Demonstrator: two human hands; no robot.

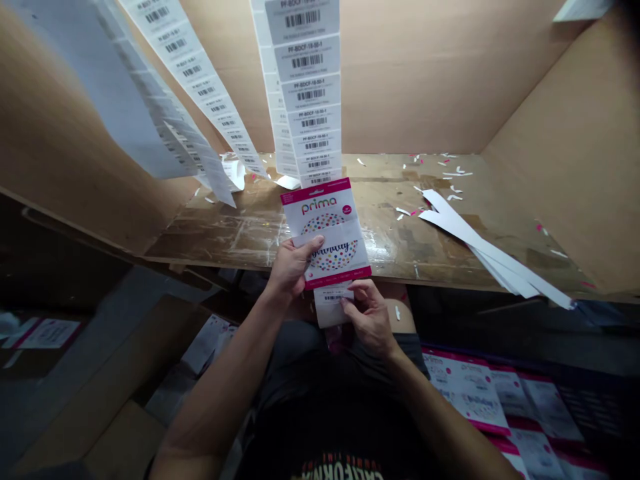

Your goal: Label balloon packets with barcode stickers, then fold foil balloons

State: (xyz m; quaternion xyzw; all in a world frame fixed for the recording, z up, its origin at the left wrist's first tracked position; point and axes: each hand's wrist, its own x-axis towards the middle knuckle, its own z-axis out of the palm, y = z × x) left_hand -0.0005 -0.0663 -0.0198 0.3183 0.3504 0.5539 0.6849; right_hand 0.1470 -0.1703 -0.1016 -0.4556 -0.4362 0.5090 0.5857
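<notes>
Head view: I see left hand (291, 267) gripping Prima card (325, 227), right hand (370, 317) pinching barcode label (331, 305); more cards (467, 393) in dark tray (595, 400), near right.

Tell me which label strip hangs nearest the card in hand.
The rightmost strip, whose lower end reaches the top of the card; the other strips hang farther left.

Card (320, 203) glossy paper; benchtop (240, 233) scuffed wood; barcode labels (310, 93) matt paper
</notes>
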